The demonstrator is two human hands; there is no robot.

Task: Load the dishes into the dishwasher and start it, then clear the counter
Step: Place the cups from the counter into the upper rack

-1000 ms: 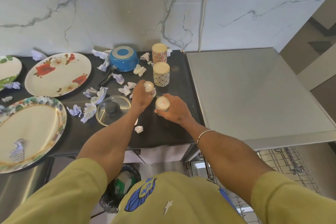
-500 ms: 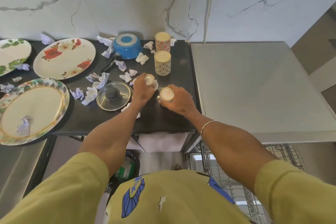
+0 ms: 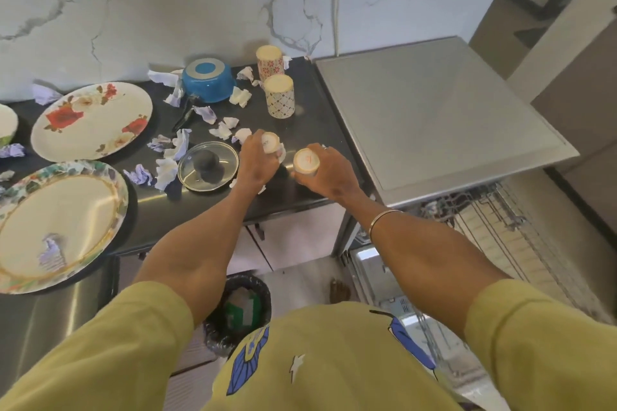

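Note:
On the black counter (image 3: 310, 130) my left hand (image 3: 255, 163) grips a small upside-down cup (image 3: 270, 142). My right hand (image 3: 329, 173) grips a second upside-down cup (image 3: 306, 160) beside it. Two taller patterned cups (image 3: 279, 95) (image 3: 269, 61) stand upside down behind them. A blue pot (image 3: 207, 79) sits upside down near the wall, and a glass lid (image 3: 208, 171) lies left of my left hand. Two floral plates (image 3: 91, 120) (image 3: 56, 223) lie at the left. The dishwasher (image 3: 434, 117) stands at the right, its wire rack (image 3: 494, 227) pulled out below.
Several crumpled paper scraps (image 3: 167, 170) litter the counter around the lid and pot. A bin with a black liner (image 3: 238, 307) stands on the floor under the counter edge. A cable (image 3: 335, 0) runs down the marble wall. Another plate's edge (image 3: 6, 123) shows at far left.
The camera has drawn back and tilted, so more of the dishwasher rack shows. Both hands stay closed on the small cups at nearly the same spot on the counter.

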